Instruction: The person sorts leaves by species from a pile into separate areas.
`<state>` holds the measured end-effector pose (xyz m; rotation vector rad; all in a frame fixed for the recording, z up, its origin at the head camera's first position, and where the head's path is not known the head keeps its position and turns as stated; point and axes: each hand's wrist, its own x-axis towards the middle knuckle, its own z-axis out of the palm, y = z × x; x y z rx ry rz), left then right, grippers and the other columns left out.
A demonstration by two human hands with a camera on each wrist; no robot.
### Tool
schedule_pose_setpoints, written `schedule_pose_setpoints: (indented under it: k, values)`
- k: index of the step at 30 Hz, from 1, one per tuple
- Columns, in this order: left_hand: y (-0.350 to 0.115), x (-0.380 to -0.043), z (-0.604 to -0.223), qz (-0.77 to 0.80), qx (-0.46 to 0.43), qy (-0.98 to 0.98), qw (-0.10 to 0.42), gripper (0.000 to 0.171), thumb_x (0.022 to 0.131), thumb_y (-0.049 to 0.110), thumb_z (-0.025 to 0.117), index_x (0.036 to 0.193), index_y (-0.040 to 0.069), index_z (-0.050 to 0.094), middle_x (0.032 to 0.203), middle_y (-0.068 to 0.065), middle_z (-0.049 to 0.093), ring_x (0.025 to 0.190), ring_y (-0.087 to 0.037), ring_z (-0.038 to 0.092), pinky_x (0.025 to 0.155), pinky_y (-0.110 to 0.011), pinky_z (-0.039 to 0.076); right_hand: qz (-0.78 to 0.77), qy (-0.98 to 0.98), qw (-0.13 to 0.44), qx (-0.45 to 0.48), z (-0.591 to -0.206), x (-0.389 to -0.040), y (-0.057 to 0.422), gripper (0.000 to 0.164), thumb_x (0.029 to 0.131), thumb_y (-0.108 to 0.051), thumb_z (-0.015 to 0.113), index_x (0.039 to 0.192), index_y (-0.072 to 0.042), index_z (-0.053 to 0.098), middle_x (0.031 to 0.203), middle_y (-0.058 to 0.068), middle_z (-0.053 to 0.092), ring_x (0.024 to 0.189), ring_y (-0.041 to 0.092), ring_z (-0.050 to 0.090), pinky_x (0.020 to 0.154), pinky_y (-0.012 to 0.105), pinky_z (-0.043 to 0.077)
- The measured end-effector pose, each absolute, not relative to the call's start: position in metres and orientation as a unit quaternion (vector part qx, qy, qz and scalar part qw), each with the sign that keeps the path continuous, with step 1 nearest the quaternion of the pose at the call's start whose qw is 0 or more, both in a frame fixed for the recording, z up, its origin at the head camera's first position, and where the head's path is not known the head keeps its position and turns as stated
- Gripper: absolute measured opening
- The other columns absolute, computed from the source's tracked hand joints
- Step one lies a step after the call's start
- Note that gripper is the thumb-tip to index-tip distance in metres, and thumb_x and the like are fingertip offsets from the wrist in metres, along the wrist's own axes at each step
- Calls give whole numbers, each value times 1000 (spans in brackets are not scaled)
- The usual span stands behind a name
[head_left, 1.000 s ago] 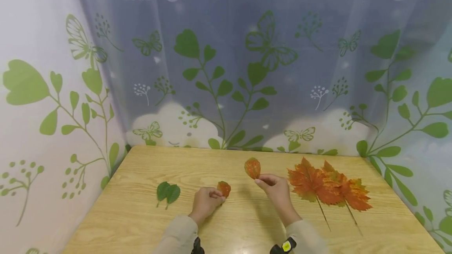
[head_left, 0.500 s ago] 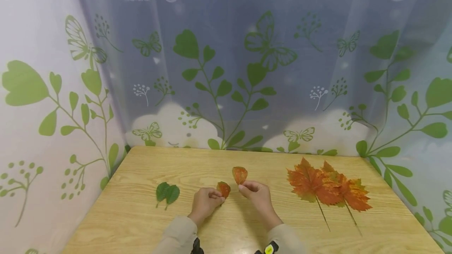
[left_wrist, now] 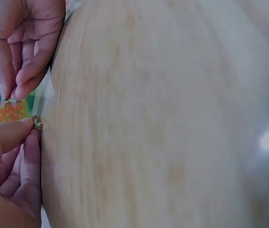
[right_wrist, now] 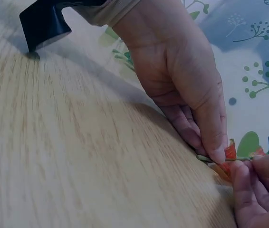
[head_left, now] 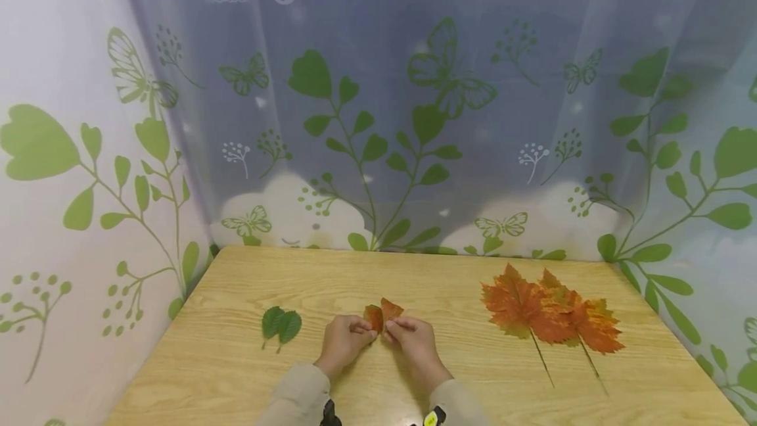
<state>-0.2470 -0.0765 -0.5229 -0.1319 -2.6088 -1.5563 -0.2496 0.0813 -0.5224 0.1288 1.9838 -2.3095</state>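
My left hand (head_left: 344, 342) pinches a small orange-red leaf (head_left: 372, 315) near its base, low over the middle of the table. Close on its right, my right hand (head_left: 416, 344) pinches a second orange-red leaf (head_left: 390, 309) between thumb and fingers. The two leaves stand side by side and seem to overlap; whether they touch I cannot tell. A thin green stem (right_wrist: 241, 158) runs between the fingertips of both hands in the right wrist view. Fingers hide the leaves' lower parts. In the left wrist view, an orange-yellow leaf face (left_wrist: 13, 111) shows between the hands.
Two small green leaves (head_left: 288, 326) lie on the wooden table (head_left: 236, 373) left of the hands. Several large orange maple leaves (head_left: 513, 302) with long stems lie overlapping at the right. A patterned curtain (head_left: 378, 117) stands behind the table.
My right hand has moved left and down with its leaf, from well apart to right beside the left hand. That leaf has turned. The left hand has stayed in place with its leaf.
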Motion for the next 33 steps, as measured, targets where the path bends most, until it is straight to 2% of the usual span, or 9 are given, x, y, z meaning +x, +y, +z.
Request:
schedule_pose_setpoints:
  k: [6,10,16,23,28,33]
  values:
    - [-77,-246,-522,-513,-47,-856,49,9,79,11,78,80,4,72,76,-6,71,71,-16,68,64,-30,54,-724,677,131,-1,-517,-253,92,16,91,0,60,94,15,62,80,8,67,67,9,65,67,22,56]
    - [-77,-247,-522,-514,-47,-855,46,9,79,10,78,80,4,72,76,-5,71,70,-15,67,64,-29,54,-708,681,187,-31,-513,-257,102,18,93,-2,58,97,15,62,83,9,68,70,10,66,69,23,56]
    - [-75,-246,-522,-517,-56,-853,47,9,79,9,78,80,2,71,77,-7,71,70,-16,68,64,-29,54,-687,698,199,-26,-509,-256,108,21,91,-3,60,100,17,63,81,9,69,70,10,67,69,23,56]
    - [-76,-245,-522,-524,-52,-849,45,10,78,9,78,80,2,71,78,-7,71,70,-16,67,64,-29,54,-658,739,142,-1,-509,-249,111,20,89,-4,65,97,13,67,78,7,69,65,8,66,66,23,56]
    - [-76,-245,-523,-522,-57,-850,45,10,79,9,78,80,2,71,77,-8,71,70,-16,67,64,-29,54,-594,802,53,11,-509,-245,112,19,87,-9,69,96,8,70,82,8,69,67,12,66,64,27,56]
    - [-76,-245,-523,-517,-60,-852,50,10,79,9,78,80,2,71,77,-7,71,70,-16,67,63,-29,54,-524,850,-50,-32,-513,-249,107,32,85,-17,73,107,6,67,96,18,70,81,26,68,67,34,56]
